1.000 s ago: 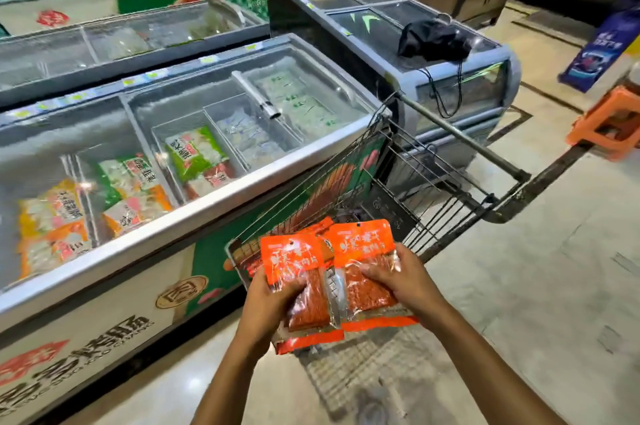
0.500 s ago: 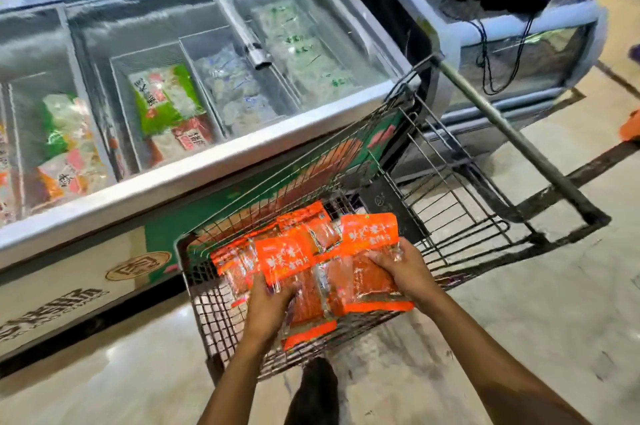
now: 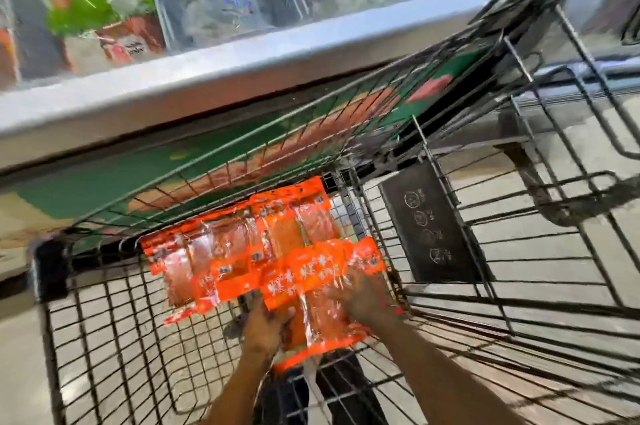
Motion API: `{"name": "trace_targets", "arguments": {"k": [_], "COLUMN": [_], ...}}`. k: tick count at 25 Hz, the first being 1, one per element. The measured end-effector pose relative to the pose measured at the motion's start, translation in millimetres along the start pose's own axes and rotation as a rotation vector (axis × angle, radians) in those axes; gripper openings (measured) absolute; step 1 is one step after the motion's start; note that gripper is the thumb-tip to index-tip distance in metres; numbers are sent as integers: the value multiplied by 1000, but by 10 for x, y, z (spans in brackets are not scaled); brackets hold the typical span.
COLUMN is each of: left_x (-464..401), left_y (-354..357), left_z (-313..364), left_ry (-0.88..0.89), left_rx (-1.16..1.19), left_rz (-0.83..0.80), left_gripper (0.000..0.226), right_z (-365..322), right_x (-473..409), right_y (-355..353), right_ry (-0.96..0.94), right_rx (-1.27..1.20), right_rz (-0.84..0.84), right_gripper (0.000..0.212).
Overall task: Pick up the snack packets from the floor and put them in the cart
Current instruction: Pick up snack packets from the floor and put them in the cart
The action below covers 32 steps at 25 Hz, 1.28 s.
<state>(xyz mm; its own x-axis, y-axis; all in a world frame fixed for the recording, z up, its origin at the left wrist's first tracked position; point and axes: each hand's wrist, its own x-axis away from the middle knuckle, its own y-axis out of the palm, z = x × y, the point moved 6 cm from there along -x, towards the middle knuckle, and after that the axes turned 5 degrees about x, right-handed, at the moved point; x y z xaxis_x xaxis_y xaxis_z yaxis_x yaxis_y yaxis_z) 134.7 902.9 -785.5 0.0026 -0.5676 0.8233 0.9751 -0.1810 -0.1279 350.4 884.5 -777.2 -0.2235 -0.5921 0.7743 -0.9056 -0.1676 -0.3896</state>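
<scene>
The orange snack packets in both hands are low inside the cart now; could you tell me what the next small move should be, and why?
Probably let go. The left hand and right hand hold the orange packets inside the cart, against the packets already lying there.

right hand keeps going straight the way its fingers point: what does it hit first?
Likely the orange snack packets already lying in the cart, past the packets the right hand holds. Depth is unclear, so it might pass above them.

Glossy, crinkled plastic-film snack packets [image 3: 277, 262]; dark metal-wire cart [image 3: 450, 182] with a matt black panel [image 3: 429, 227]; smooth grey-rimmed freezer [image 3: 207, 85]; polished, reflective floor [image 3: 519, 241].
</scene>
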Motion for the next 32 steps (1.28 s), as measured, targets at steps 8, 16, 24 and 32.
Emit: {"name": "trace_targets", "arguments": {"k": [8, 16, 24, 32], "left_x": [-267, -133, 1125, 3242], "left_y": [55, -79, -351, -1101], "left_z": [-315, -122, 1205, 1975], "left_ry": [-131, -82, 185, 435], "left_rx": [-520, -998, -964, -805], "left_rz": [174, 201, 423, 736], "left_gripper": [59, 46, 50, 63], "right_z": [558, 366, -1267, -2478], "right_x": [-485, -490, 757, 2673], "right_y": [269, 23, -493, -699], "right_ry": [205, 105, -297, -619], "right_rx": [461, 682, 806, 966], "right_rz": [-73, -36, 94, 293], "right_gripper": [55, 15, 39, 58]}}
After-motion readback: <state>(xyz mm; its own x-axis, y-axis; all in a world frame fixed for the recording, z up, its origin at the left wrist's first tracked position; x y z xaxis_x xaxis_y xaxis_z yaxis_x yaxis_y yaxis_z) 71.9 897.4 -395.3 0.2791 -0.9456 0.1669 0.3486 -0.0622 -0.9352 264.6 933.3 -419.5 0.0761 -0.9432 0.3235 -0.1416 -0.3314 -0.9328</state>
